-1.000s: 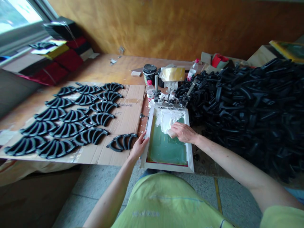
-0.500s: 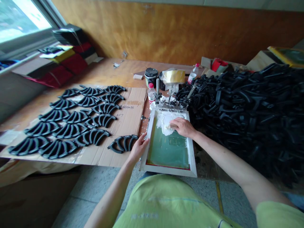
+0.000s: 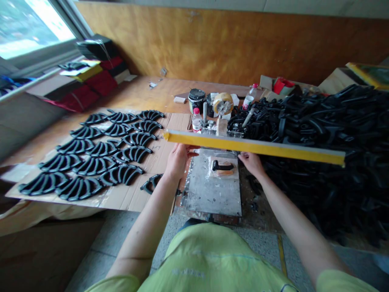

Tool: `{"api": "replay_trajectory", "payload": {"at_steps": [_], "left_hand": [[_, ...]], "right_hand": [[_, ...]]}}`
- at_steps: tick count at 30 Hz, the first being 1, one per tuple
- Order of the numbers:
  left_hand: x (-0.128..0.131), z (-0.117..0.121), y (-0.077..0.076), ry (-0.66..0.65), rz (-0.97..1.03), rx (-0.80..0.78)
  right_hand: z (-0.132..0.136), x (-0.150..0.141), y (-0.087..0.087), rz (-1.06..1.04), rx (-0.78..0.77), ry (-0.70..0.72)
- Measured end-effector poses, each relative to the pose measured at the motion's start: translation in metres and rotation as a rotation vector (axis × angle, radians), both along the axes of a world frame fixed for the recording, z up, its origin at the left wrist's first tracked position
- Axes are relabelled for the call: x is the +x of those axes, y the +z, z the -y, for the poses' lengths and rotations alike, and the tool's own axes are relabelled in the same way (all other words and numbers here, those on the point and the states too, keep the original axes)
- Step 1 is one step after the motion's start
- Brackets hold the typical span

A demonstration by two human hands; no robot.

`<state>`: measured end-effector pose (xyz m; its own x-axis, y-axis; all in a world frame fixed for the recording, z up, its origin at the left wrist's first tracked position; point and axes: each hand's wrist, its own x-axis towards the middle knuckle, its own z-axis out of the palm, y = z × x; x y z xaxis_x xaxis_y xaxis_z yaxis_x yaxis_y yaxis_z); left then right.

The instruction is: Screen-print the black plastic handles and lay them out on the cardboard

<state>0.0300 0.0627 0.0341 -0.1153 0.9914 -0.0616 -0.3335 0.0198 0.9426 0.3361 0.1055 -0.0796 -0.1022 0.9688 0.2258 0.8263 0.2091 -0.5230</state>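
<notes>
A screen-printing frame (image 3: 255,147) is tilted up, so I see its long edge, covered in yellow tape, crossing above both hands. Under its left part is my left hand (image 3: 178,159), with fingers apart, near the upper left of a grey metal plate (image 3: 209,192). On that plate a black curved handle (image 3: 223,166) lies in a pale holder (image 3: 224,172). My right hand (image 3: 252,163) is beside the plate's upper right corner, fingers curled together; what they hold, if anything, is too small to make out.
Rows of black curved handles (image 3: 91,166) lie on cardboard (image 3: 127,196) at left. A large heap of similar black parts (image 3: 319,121) fills the right. Behind the plate stand a black tub (image 3: 196,99), red-capped bottles (image 3: 197,120) and a tape roll (image 3: 223,103).
The frame, flat over the plate before, has swung up and uncovered the plate and the black handle. My right hand has left the screen for the plate's right side; my left hand has moved slightly forward.
</notes>
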Motion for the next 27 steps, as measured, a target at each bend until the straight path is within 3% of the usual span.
{"api": "replay_trajectory", "payload": {"at_steps": [2, 4, 8, 11, 15, 20, 23, 27], "left_hand": [[0.007, -0.004, -0.012, 0.067, -0.015, -0.012], [0.014, 0.006, -0.035, 0.086, -0.030, -0.096], [0.035, 0.058, -0.088, -0.265, -0.013, -0.479], [0.048, 0.089, -0.109, -0.392, 0.017, -0.632], [0.051, 0.097, -0.118, -0.406, 0.020, -0.611], [0.054, 0.089, -0.121, -0.403, 0.047, -0.586], [0.059, 0.087, -0.118, -0.317, 0.125, -0.565], [0.036, 0.092, -0.117, 0.001, 0.113, -0.485]], "right_hand": [[0.019, -0.023, -0.018, 0.059, -0.028, 0.121], [0.032, -0.044, -0.026, 0.145, -0.034, 0.185], [0.053, -0.072, -0.023, 0.259, -0.003, 0.211], [0.064, -0.078, -0.023, 0.291, 0.037, 0.211], [0.058, -0.063, -0.032, 0.226, 0.052, 0.140], [0.046, -0.051, -0.034, 0.157, 0.089, 0.267], [0.066, -0.079, -0.023, 0.074, 0.141, 0.291], [0.102, -0.139, -0.008, -0.014, 0.130, 0.486]]}}
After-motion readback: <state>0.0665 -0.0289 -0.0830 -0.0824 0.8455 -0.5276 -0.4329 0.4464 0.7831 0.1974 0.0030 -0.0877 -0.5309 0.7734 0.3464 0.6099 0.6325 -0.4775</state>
